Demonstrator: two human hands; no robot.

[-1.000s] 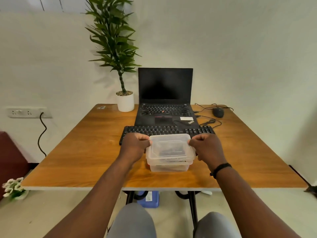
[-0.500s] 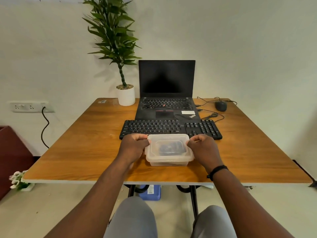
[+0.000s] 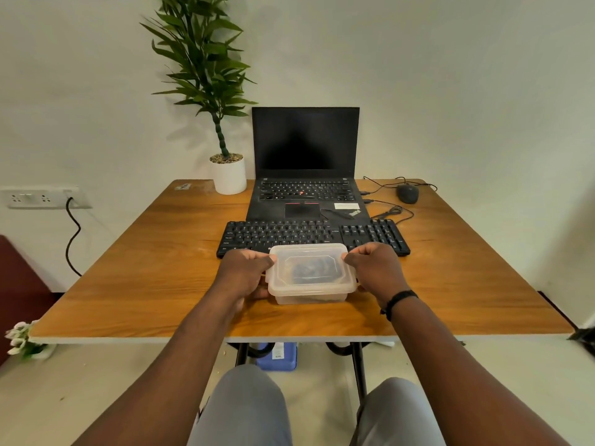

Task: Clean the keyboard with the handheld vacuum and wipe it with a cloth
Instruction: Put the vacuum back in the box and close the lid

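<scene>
A clear plastic box [image 3: 310,275] with a lid sits on the wooden table [image 3: 154,278], just in front of the black keyboard [image 3: 309,235]. Something dark lies inside the box, too blurred to name. My left hand [image 3: 246,272] grips the box's left side with its thumb on the lid's edge. My right hand [image 3: 375,268] grips the right side the same way. The box hides part of the keyboard's front edge. No vacuum or cloth shows outside the box.
An open black laptop [image 3: 306,175] stands behind the keyboard. A potted plant [image 3: 228,173] is at the back left, a black mouse [image 3: 408,193] with cables at the back right. A wall socket [image 3: 42,197] with a black cable is on the left wall.
The box went from slightly lifted to resting on the table, a bit nearer to me. Both hands kept hold of its sides. The camera tilted up.
</scene>
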